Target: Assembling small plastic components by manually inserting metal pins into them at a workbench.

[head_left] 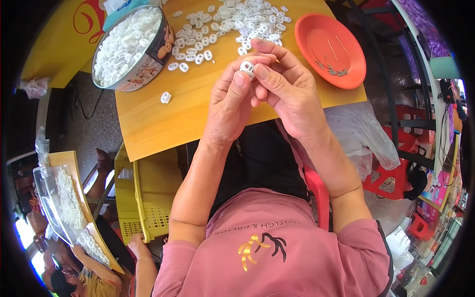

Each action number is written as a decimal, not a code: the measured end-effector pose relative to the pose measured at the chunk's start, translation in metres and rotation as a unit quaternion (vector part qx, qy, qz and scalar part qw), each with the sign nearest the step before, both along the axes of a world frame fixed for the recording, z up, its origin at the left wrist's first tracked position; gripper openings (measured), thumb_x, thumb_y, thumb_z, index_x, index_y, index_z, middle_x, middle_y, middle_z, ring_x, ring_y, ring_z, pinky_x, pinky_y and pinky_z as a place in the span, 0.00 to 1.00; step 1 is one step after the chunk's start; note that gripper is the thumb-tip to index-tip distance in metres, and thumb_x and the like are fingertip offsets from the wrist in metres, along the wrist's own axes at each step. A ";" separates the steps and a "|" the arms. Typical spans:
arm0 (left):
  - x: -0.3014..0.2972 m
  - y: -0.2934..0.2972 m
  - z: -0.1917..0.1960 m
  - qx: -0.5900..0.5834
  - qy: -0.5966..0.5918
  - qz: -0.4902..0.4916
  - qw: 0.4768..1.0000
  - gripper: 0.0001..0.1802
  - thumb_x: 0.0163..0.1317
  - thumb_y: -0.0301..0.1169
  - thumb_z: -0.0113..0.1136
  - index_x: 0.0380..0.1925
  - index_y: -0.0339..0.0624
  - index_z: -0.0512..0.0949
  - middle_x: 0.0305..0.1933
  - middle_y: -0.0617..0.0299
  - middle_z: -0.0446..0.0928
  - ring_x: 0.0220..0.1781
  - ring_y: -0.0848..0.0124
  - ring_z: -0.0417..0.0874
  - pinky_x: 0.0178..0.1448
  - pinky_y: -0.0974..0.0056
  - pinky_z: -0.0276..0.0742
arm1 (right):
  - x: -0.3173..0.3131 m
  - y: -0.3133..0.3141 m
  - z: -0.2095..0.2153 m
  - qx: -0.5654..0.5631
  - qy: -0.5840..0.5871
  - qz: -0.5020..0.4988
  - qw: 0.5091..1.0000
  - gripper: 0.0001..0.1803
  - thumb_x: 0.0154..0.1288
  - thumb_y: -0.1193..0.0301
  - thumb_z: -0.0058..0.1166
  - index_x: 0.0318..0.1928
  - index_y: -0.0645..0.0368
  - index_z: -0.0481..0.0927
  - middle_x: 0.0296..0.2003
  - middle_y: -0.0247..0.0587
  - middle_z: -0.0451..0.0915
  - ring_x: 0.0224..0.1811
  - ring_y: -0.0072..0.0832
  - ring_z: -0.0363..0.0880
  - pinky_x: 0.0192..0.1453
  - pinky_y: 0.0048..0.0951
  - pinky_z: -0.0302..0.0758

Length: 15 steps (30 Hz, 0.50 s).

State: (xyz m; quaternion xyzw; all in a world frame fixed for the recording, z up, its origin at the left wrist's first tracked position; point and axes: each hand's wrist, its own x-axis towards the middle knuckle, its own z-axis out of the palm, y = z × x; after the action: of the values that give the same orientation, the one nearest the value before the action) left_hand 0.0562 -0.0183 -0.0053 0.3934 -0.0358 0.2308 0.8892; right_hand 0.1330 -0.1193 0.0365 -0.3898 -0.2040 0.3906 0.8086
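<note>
While both hands pinch one small white plastic ring (247,67), left hand (231,101) and right hand (287,89) curl shut just below the loose white pile (232,22) on the wooden table (163,119).

I wear a dusty-pink short-sleeved T-shirt with a gold and black antler-shaped emblem on the chest under a curved line of dark lettering. My forearms are bare, no watch or bracelet. My left hand (228,106) and right hand (287,94) are ungloved, without rings.

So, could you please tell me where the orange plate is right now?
In the head view, the orange plate sits at the wooden table's right edge, right of the loose white plastic pieces and beyond the right hand.
</note>
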 end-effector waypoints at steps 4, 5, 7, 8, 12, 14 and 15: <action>-0.002 0.002 0.003 0.016 0.004 0.019 1.000 0.20 0.73 0.41 0.51 0.54 0.36 0.76 0.56 0.61 0.75 0.38 0.81 0.72 0.42 0.77 0.69 | 0.000 0.001 -0.001 0.012 0.039 0.014 0.999 0.22 0.69 0.77 0.55 0.62 0.64 0.68 0.41 0.37 0.79 0.31 0.18 0.78 0.37 0.24 0.78; -0.003 0.003 0.004 0.026 0.004 0.026 0.999 0.18 0.72 0.39 0.53 0.52 0.36 0.77 0.55 0.61 0.75 0.39 0.81 0.72 0.41 0.77 0.69 | 0.000 0.001 -0.001 0.017 0.044 0.020 0.999 0.23 0.69 0.77 0.55 0.62 0.63 0.67 0.40 0.37 0.79 0.31 0.18 0.77 0.37 0.24 0.78; -0.004 0.004 0.004 0.036 0.004 0.032 0.999 0.16 0.71 0.37 0.54 0.50 0.36 0.78 0.54 0.61 0.75 0.40 0.80 0.73 0.41 0.77 0.69 | -0.001 0.001 -0.001 0.022 0.048 0.025 0.998 0.24 0.69 0.77 0.55 0.63 0.63 0.66 0.39 0.36 0.78 0.31 0.18 0.77 0.37 0.24 0.78; -0.004 0.003 0.004 0.036 0.010 0.041 0.998 0.15 0.71 0.36 0.54 0.49 0.36 0.79 0.54 0.61 0.75 0.39 0.81 0.73 0.40 0.77 0.69 | -0.002 0.002 -0.002 0.024 0.054 0.025 0.998 0.25 0.69 0.77 0.55 0.63 0.63 0.66 0.39 0.35 0.78 0.32 0.17 0.77 0.38 0.23 0.77; -0.001 0.001 0.002 0.051 -0.009 0.076 0.996 0.13 0.71 0.33 0.54 0.48 0.36 0.79 0.52 0.62 0.76 0.36 0.81 0.73 0.39 0.77 0.67 | -0.007 0.003 -0.004 0.039 0.066 0.016 0.997 0.25 0.68 0.77 0.55 0.64 0.62 0.65 0.39 0.35 0.78 0.33 0.17 0.76 0.40 0.22 0.76; 0.001 0.002 0.000 0.055 -0.013 0.075 0.996 0.13 0.71 0.33 0.54 0.48 0.36 0.80 0.52 0.62 0.76 0.37 0.81 0.72 0.38 0.77 0.67 | -0.009 0.003 -0.007 0.041 0.057 0.007 0.998 0.25 0.68 0.77 0.55 0.64 0.62 0.65 0.39 0.35 0.78 0.33 0.17 0.76 0.41 0.21 0.75; 0.001 0.002 -0.001 0.060 -0.017 0.073 0.995 0.13 0.71 0.33 0.54 0.47 0.36 0.80 0.53 0.62 0.76 0.37 0.82 0.72 0.38 0.77 0.67 | -0.010 0.003 -0.008 0.043 0.047 -0.002 0.998 0.25 0.68 0.77 0.55 0.64 0.62 0.65 0.40 0.35 0.79 0.33 0.16 0.75 0.42 0.21 0.75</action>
State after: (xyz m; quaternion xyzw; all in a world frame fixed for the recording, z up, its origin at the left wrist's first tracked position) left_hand 0.0573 -0.0159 -0.0058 0.4435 -0.0354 0.2994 0.8440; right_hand 0.1230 -0.1160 0.0284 -0.3363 -0.1813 0.3980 0.8340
